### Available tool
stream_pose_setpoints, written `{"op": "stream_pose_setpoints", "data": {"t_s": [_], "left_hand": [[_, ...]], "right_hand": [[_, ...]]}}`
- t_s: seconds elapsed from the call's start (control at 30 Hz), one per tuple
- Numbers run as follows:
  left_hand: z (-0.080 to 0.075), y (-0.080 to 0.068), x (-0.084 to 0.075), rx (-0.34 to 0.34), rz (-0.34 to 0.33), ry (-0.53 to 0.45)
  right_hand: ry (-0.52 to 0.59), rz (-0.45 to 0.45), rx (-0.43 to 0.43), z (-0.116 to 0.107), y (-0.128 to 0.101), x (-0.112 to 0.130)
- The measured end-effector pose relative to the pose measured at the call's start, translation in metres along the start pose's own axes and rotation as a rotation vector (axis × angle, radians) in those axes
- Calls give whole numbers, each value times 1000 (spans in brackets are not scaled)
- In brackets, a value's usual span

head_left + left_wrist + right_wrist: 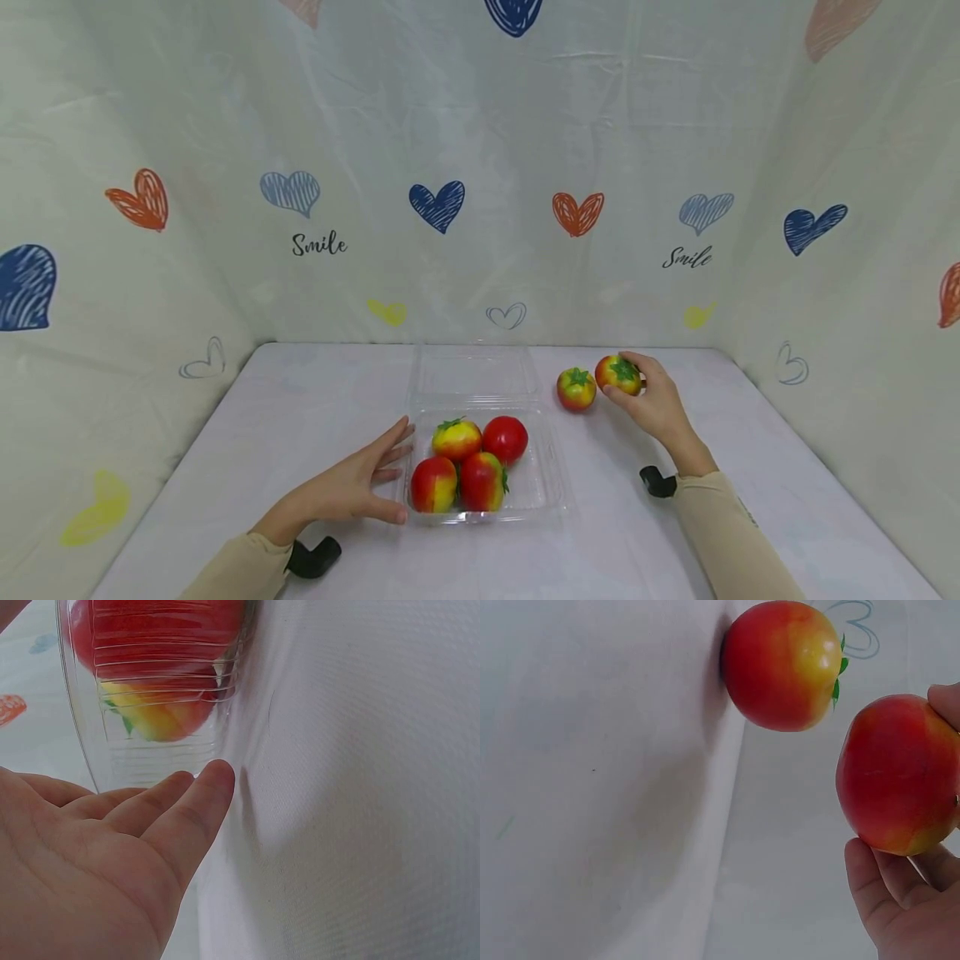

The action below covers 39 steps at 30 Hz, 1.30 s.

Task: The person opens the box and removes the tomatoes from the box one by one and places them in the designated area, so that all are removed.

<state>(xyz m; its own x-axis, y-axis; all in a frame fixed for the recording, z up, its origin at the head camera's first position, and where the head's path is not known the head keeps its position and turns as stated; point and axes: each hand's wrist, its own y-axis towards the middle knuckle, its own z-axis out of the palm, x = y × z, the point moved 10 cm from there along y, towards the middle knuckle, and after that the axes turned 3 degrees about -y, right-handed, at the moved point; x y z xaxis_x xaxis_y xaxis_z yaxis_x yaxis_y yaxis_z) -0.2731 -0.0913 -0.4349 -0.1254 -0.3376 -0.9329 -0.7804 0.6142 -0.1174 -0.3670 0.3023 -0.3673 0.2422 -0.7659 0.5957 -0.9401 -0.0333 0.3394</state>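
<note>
The right hand [654, 402] was in the right middle of the head view, with its fingers and thumb curled round a tomato [618, 374] that sat at the far side of the table [757, 467]. In the right wrist view that tomato [896, 774] filled the right side of the frame, with a fingertip at its top and the other fingers [889, 889] cupped under it. A second tomato [576, 388] sat just to the left of it, close by, but I could not tell if the two touched. The left hand [351, 487] lay in the lower left of the head view, flat and spread, with straight fingers resting against the left wall of the clear box [551, 492]. In the left wrist view the fingertips [214, 780] touched the ribbed plastic. The box sat in the middle of the frame with its lid [474, 372] folded back behind it, and four tomatoes [471, 462] sat packed close together inside. The held tomato looked smooth and shiny, so it could be a bit slippery. It looked like a toy, so probably light and firm, not squishy. It was round and would roll if let go. A good hold looked like fingers around its fat middle. The box looked thin and bendy and could slide easily.
</note>
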Motion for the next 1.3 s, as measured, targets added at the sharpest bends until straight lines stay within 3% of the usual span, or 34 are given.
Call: {"op": "stream_pose_setpoints", "data": {"t_s": [0.4,0.73,1.3], "left_hand": [[-1,0,0,1,-5,13],[-2,0,0,-6,-7,18],[0,0,-1,0,-4,10]], "right_hand": [[-35,17,14,6,3,-17],[-70,89,100,15,7,-38],[-115,20,159,25,20,-44]]}}
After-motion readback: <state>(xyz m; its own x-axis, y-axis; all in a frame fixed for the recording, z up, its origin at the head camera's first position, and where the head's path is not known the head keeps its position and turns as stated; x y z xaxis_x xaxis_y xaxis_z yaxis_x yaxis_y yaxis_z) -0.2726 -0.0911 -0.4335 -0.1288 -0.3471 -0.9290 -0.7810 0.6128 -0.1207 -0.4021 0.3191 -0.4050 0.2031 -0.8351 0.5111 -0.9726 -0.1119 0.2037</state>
